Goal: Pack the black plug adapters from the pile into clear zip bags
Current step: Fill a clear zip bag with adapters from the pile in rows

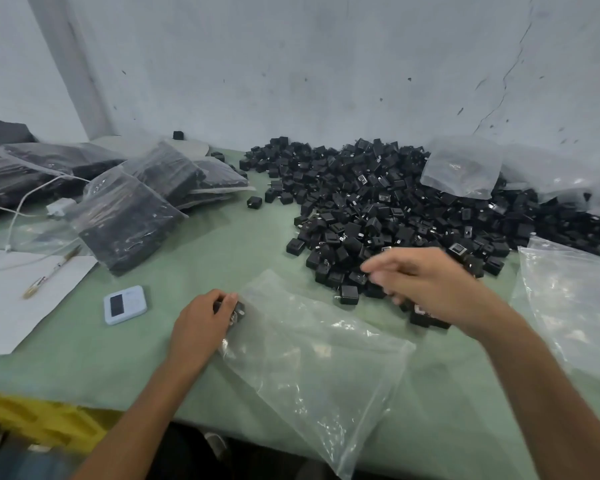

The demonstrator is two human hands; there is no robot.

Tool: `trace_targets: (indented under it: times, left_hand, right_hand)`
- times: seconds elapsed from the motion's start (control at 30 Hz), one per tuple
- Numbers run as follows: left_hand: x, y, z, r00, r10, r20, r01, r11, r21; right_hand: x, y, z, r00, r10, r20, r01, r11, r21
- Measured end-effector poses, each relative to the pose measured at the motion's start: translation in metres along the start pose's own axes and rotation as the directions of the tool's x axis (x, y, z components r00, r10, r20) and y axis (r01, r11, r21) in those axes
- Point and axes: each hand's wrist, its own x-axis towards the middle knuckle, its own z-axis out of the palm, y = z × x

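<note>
Just beside the zip bag (309,358), the left hand (201,322) grips 1 adapter (239,308).

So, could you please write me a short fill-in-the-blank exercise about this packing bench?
1. The left hand grips a black plug adapter at the edge of a clear zip ____.
2. The pile of adapters lies on a ____ tabletop.
3. The pen rests on a white sheet of ____.
Missing: bag; green; paper.

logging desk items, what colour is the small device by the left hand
The small device is pale blue with a black screen; best in the head view.
</note>
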Motion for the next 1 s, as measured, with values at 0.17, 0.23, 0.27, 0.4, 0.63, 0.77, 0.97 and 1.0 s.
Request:
trace_targets:
  times: [0.17,0.23,0.27,0.4,0.63,0.77,0.97,1.0]
  left_hand:
    - [-0.001,0.001,-0.002,1.000,-0.008,0.006,0.008,1.000,-0.011]
    - [-0.002,0.002,-0.002,1.000,-0.010,0.002,0.010,1.000,-0.011]
    - [-0.002,0.002,-0.002,1.000,-0.011,0.001,0.011,1.000,-0.013]
    - [-0.002,0.003,-0.003,1.000,-0.012,0.012,0.012,1.000,-0.006]
    - [-0.002,0.004,-0.004,1.000,-0.025,0.016,0.025,1.000,-0.009]
    - [-0.001,0.003,-0.003,1.000,-0.026,0.009,0.026,1.000,0.000]
    - [0.001,-0.001,0.000,1.000,-0.030,0.002,0.030,1.000,-0.001]
    - [0.001,-0.001,0.000,1.000,-0.025,0.002,0.025,1.000,0.001]
  right_hand:
    - [0.074,0.020,0.067,0.986,0.164,0.001,-0.123,0.748,-0.652]
    - [0.081,0.031,0.080,0.985,0.171,0.027,-0.096,0.668,-0.738]
    - [0.083,0.034,0.082,0.984,0.173,0.034,-0.089,0.653,-0.752]
    - [0.080,0.041,0.087,0.979,0.188,0.072,-0.067,0.643,-0.763]
    - [0.039,0.042,0.047,0.972,0.197,-0.129,-0.221,0.953,-0.209]
    - [-0.048,0.046,0.009,0.963,0.204,-0.175,-0.125,0.917,0.379]
    - [-0.150,0.073,0.043,0.887,0.391,0.245,-0.442,0.567,0.695]
    - [-0.149,0.070,0.052,0.873,0.388,0.295,-0.480,0.584,0.655]
